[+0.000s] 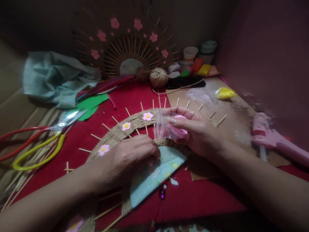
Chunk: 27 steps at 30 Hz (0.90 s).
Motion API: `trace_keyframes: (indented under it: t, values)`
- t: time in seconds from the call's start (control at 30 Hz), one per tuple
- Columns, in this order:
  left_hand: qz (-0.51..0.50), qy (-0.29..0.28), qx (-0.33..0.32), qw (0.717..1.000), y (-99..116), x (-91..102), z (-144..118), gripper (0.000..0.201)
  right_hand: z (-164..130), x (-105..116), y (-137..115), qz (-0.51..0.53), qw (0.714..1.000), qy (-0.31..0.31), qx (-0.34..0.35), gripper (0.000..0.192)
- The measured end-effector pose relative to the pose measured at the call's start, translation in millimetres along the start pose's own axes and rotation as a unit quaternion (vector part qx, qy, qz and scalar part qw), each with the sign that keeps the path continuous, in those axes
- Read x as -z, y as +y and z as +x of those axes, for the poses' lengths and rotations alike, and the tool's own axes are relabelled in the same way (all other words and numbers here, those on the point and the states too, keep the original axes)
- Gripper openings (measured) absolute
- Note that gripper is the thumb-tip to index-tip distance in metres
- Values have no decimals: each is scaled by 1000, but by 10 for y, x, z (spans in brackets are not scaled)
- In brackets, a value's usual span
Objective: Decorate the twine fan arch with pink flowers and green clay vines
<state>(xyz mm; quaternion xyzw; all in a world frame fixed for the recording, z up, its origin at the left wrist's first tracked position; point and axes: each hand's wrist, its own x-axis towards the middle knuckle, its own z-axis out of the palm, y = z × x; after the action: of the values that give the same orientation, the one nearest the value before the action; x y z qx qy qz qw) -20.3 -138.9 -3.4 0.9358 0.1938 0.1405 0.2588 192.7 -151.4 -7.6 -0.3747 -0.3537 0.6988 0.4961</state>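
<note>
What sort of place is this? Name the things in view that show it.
Probably a home craft table: a twine-wrapped ring with sticks and paper flowers, scissors, a pink glue gun and a ball of twine lie around the hands.

two bare forearms w/ no sleeves in view, no watch, bracelet or ring visible. left hand (125, 158) broad-backed, knuckles rounded, fingertips hidden underneath. right hand (195, 130) w/ short, plain nails, unpainted as far as visible; thumbnail and one fingernail catching the light. no gloves, no tape, no markings on either. wrists & forearms smooth, lit dimly, edges blurred toward frame bottom; elbows out of view.
</note>
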Motion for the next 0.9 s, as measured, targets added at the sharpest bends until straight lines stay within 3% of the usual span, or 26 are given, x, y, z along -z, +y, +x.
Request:
trace_keyframes:
  t: [0.17, 0.37, 0.5, 0.6, 0.67, 0.77, 0.9]
  values:
    - [-10, -40, 9, 999, -8, 21, -5, 24, -4, 1, 12, 2, 1000, -4, -4, 25]
    - [-25, -32, 15, 999, -29, 24, -20, 22, -2, -1, 13, 7, 1000, -12, 3, 24]
    - [-1, 52, 31, 998, -5, 83, -7, 18, -9, -32, -16, 1, 1000, -7, -3, 24]
    - [-27, 176, 129, 976, 55, 141, 16, 14, -10, -49, -11, 2, 1000, -12, -1, 21]
    - [-68, 229, 174, 955, 96, 164, 33, 12, -5, -43, 20, 1, 1000, -29, 12, 17]
    - [-108, 239, 183, 948, 133, 171, 52, 11, 3, -14, 91, -25, 997, -62, 43, 14]
    - [-139, 238, 180, 944, 149, 152, 63, 11, -5, 6, 148, -73, 994, -74, 33, 15]
